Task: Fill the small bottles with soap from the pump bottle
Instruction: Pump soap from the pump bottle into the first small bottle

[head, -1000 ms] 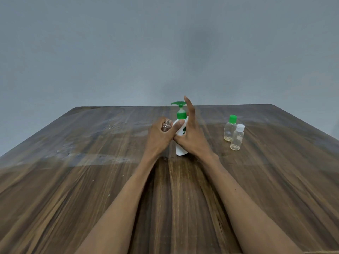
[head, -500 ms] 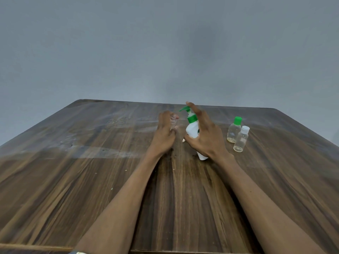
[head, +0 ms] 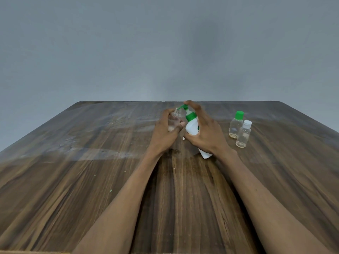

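Right hand (head: 207,132) wrapped round tilted white plastic pump bottle with green pump head (head: 192,125), forefinger atop pump — nozzle at mouth of small clear uncapped bottle (head: 173,121) gripped in left hand (head: 165,134), above brown wooden table (head: 73,180).

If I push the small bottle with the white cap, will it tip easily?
Probably yes: the white-capped bottle is tall, narrow and looks nearly empty, so likely light. It stands close to the green-capped bottle, which it might knock.

Soft even light, pale glare streaks on table (head: 91,154), wide-angle edge stretching
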